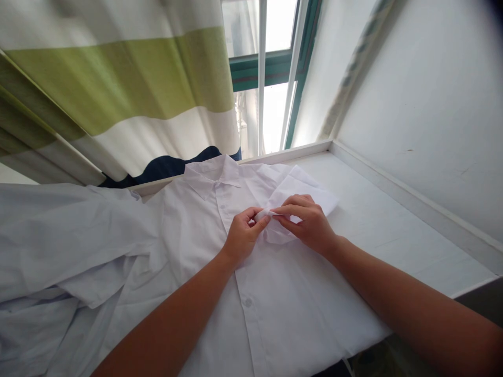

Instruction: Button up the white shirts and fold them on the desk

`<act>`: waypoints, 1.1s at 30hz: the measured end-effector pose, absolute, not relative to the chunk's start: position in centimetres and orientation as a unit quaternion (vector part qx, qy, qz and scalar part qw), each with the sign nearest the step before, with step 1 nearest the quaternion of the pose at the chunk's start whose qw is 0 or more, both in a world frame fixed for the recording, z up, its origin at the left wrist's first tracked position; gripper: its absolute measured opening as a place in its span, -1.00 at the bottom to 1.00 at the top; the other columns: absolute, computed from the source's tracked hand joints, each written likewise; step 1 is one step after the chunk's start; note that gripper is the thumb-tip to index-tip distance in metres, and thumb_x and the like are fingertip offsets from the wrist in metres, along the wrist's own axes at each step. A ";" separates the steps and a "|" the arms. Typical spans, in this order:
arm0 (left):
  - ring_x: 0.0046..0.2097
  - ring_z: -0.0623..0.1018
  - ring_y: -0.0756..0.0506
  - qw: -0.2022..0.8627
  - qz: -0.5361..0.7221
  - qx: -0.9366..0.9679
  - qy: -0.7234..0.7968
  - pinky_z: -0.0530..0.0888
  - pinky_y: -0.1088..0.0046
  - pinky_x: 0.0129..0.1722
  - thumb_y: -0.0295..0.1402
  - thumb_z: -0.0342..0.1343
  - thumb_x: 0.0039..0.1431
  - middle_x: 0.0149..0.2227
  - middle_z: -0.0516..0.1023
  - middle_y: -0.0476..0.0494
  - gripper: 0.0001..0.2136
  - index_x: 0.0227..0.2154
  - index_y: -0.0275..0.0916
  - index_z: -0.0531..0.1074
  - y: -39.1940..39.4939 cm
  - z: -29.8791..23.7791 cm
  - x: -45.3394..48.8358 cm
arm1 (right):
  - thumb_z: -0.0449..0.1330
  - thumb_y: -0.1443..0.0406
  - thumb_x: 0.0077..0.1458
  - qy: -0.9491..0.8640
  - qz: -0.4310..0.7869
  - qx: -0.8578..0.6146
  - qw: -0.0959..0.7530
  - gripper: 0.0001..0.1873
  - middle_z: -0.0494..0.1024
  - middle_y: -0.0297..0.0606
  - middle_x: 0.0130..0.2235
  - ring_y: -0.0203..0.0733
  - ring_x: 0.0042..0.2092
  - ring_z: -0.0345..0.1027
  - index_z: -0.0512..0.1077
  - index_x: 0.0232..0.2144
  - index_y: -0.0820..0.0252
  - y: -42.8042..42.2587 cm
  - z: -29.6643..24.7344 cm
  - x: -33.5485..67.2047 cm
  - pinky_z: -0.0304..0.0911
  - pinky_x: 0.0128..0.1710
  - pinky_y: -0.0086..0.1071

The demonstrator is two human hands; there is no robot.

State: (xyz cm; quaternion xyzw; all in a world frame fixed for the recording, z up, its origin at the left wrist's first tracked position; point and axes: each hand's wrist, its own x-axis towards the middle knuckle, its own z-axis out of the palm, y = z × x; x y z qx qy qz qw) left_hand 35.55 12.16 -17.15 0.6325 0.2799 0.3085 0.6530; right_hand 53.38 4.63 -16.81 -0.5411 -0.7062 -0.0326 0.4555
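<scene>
A white button-up shirt [196, 220] lies spread front side up, its collar [212, 175] toward the window. Over its chest, my left hand [245, 230] pinches a bit of white fabric between thumb and fingers. From the other side, my right hand [308, 220] grips the same small fold, fingertips almost meeting those of the left. The gathered cloth looks like part of the shirt's sleeve [306, 188], which is folded in over the front. Whether a button sits between my fingertips is hidden. Lower on the placket a button [247, 302] shows.
More white garments [58, 235] lie heaped on the left. The white tabletop [385, 225] has a raised rim [408, 196] along the wall. Behind hang a striped green and white curtain [157, 73] and a green-framed window [271, 68] with white bars.
</scene>
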 end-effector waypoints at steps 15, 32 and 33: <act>-0.38 0.37 0.01 0.604 0.287 0.683 0.294 0.33 0.54 -0.39 -0.09 0.16 0.23 -0.37 0.43 0.00 -0.71 -0.24 -0.25 0.49 12.2 -17.5 35.6 | 0.22 0.33 0.25 -0.726 -0.053 -0.539 0.424 -0.90 0.53 -0.35 -0.45 -0.22 -0.37 0.37 0.56 -0.24 0.08 4.6 -16.7 53.6 0.16 -0.12 -0.19; -0.36 0.40 -0.01 0.562 0.303 0.706 0.307 0.36 0.52 -0.36 -0.13 0.14 0.25 -0.36 0.43 -0.01 -0.75 -0.25 -0.23 0.48 11.9 -17.6 35.6 | 0.21 0.30 0.26 -0.727 0.019 -0.527 0.439 -0.90 0.48 -0.34 -0.45 -0.22 -0.36 0.34 0.53 -0.31 0.13 4.8 -16.8 53.7 0.17 -0.17 -0.23; -0.36 0.40 -0.01 0.561 0.300 0.707 0.308 0.36 0.52 -0.36 -0.12 0.13 0.25 -0.37 0.43 -0.01 -0.74 -0.25 -0.23 0.48 11.9 -17.6 35.6 | 0.20 0.30 0.26 -0.729 0.020 -0.527 0.436 -0.89 0.49 -0.34 -0.45 -0.22 -0.35 0.34 0.53 -0.31 0.13 4.8 -16.9 53.8 0.16 -0.17 -0.24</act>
